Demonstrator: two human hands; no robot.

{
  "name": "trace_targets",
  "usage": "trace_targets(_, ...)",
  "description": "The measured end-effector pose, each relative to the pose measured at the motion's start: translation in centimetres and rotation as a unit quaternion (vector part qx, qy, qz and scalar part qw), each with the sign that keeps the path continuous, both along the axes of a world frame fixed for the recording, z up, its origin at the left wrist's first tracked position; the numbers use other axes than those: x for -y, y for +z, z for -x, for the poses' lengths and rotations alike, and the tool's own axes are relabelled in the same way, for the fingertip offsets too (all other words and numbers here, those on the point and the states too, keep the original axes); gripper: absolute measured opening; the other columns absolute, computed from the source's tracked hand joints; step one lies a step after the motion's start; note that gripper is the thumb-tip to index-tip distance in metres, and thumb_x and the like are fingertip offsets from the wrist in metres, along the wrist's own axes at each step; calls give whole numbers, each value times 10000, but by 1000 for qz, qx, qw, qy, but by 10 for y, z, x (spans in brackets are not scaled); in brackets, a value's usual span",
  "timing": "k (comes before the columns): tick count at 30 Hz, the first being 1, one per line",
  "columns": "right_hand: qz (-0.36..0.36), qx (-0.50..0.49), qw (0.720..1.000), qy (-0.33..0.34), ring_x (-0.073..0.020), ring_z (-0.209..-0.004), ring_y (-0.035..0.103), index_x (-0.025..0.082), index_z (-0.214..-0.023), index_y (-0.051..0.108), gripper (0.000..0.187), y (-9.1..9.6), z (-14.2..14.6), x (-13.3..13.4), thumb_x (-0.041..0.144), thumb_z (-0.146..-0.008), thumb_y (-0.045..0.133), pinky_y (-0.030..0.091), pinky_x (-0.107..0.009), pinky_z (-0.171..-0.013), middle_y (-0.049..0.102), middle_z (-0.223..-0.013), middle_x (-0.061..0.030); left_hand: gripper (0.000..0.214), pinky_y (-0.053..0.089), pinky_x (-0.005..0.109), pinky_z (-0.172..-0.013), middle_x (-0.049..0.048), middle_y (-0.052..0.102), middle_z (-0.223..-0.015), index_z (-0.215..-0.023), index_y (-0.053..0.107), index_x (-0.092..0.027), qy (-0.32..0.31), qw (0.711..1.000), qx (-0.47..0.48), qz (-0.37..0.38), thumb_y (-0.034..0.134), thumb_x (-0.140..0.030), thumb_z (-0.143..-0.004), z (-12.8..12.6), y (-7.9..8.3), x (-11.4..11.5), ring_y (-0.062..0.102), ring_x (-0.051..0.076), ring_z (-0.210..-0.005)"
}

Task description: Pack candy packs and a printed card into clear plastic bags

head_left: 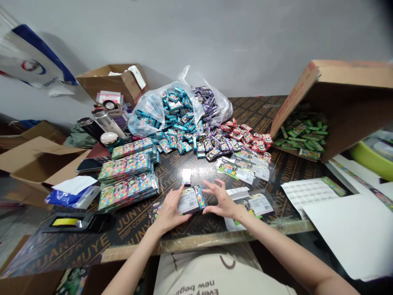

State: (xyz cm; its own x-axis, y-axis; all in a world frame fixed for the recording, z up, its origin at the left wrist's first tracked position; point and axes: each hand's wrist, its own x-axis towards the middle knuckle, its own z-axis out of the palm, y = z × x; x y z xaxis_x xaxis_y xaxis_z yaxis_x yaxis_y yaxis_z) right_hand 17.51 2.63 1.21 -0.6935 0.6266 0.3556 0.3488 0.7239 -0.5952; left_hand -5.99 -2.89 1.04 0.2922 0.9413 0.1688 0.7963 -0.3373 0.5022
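My left hand [170, 211] and my right hand [219, 198] grip a flat packet with a white barcode label [190, 200] from both sides, just above the dark printed table [138, 227]. The left fingers curl round its left edge. The right fingers are partly spread, thumb and fingertips touching its right end. A small white-fronted box [186, 176] stands on the table just beyond the packet. Clear sleeves with printed cards [245, 172] lie to the right of my hands.
Stacks of colourful packets [129, 176] lie to the left. A clear bag of small blue and purple boxes [181, 108] spills toward red packs [254, 141]. A tipped cardboard box [337, 106] holds green packs. A tape dispenser [72, 222], flasks [98, 123] and white sheets [353, 229] surround the area.
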Motion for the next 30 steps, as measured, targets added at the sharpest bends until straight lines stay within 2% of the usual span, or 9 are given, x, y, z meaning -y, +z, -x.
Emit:
trace_targets(3,19,14,1000,7,-195,-1076,519,245,-1354,212,651,-3,10,-10,415,-808,522,98,-460,-1038,571,-1176,-82,955,308,478,-981,128,431,-1272,-1385,82,-188,9,1000,7,9,644,-315,-624,2,-4,-2,409,285,-1158)
trace_targets(5,15,13,998,-55,-198,-1125,477,240,-1338,263,569,-8,22,-32,369,-831,487,138,-454,-1026,558,-1189,-82,956,310,468,-977,124,444,-1255,-1383,100,-189,6,1000,0,26,650,-322,-613,1,-9,-1,415,280,-1144)
trace_targets(8,6,62,993,-102,-288,-1232,335,207,-1337,287,773,-20,51,-75,441,-686,629,212,-476,-979,394,-1334,-145,930,296,450,-987,118,462,-1232,-1358,210,-183,-20,997,-37,60,674,-328,-566,-5,-16,2,417,277,-1122)
trace_targets(10,12,113,992,-62,-339,-1243,294,209,-1346,274,929,-28,71,-97,467,-565,705,220,-509,-958,337,-1363,-164,893,282,449,-994,111,466,-1229,-1321,296,-188,-31,994,-69,74,689,-323,-531,-9,-20,5,411,283,-1119)
trace_targets(12,17,130,991,-17,-331,-1201,356,212,-1345,269,940,-32,87,-108,413,-544,718,216,-515,-956,402,-1314,-152,857,279,445,-993,106,470,-1226,-1284,359,-191,-25,993,-88,78,698,-325,-508,-9,-22,7,407,288,-1118)
trace_targets(15,17,74,997,8,-278,-1107,459,179,-1340,264,901,-27,87,-104,300,-561,700,283,-435,-943,488,-1231,-123,811,307,425,-973,111,487,-1206,-1254,398,-168,19,994,-82,68,695,-338,-518,-1,-23,10,419,281,-1099)
trace_targets(20,-3,25,1000,1,-282,-1083,461,167,-1355,233,931,-3,42,-72,392,-587,709,325,-403,-907,456,-1271,-134,803,334,425,-958,117,473,-1227,-1303,319,-144,102,994,-30,30,650,-350,-601,18,-21,3,416,273,-1108)
trace_targets(25,10,110,991,82,-264,-1046,471,212,-1353,248,905,15,10,-44,288,-584,719,321,-403,-886,507,-1222,-95,890,335,429,-961,116,465,-1223,-1362,194,-150,47,999,8,20,647,-309,-613,5,-14,-13,409,267,-1113)
trace_targets(30,42,89,990,103,-250,-1118,453,202,-1355,221,927,16,-4,-43,340,-589,726,268,-386,-952,460,-1279,-113,923,359,409,-943,97,463,-1209,-1379,142,-186,-10,999,24,37,654,-309,-621,-11,-8,-19,418,255,-1092)
